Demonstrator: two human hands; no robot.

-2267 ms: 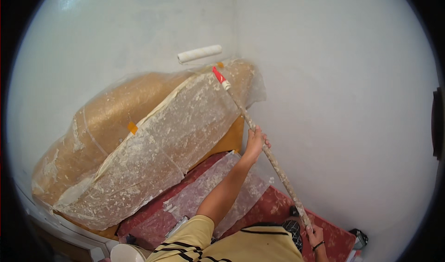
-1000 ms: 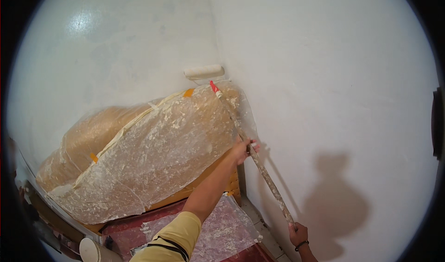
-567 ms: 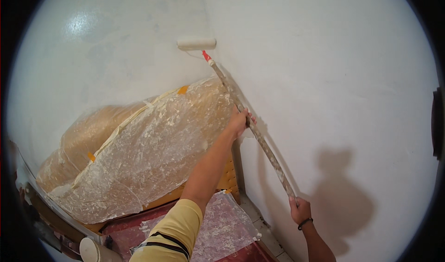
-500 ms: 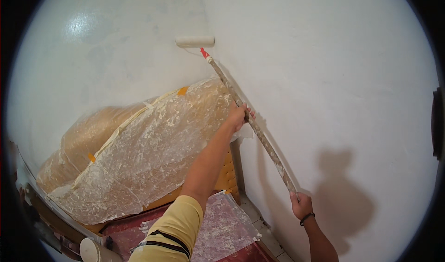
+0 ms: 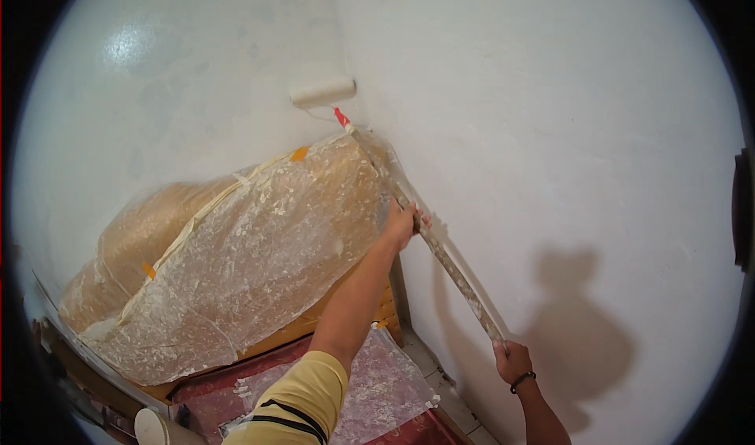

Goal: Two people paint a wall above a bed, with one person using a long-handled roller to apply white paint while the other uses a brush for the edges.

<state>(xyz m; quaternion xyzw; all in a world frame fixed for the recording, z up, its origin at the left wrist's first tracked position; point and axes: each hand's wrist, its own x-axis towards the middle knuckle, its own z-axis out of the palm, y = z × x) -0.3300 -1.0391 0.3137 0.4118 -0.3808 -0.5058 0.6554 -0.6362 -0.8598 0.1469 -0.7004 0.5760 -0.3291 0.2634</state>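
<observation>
A paint roller (image 5: pixel 323 93) with a pale sleeve and red handle lies against the far wall, close to the corner. Its long, paint-spattered pole (image 5: pixel 450 269) slants down to the right. My left hand (image 5: pixel 403 223) is wrapped round the pole about midway along, in front of the plastic-covered furniture. Lower right, my right hand (image 5: pixel 513 359), with a dark bracelet at the wrist, grips the pole's bottom end. Both arms are stretched out, the left one in a yellow sleeve.
Plastic sheeting (image 5: pixel 259 260) speckled with paint covers bulky furniture along the far wall. Below it, a spattered sheet (image 5: pixel 377 390) lies over a red surface (image 5: pixel 271 358). A pale bucket-like container (image 5: pixel 157 428) stands lower left. The right wall (image 5: pixel 566 146) rises close beside the pole.
The roller has moved down the wall and slightly left. Both my hands have come down with the pole, the left one further than the right.
</observation>
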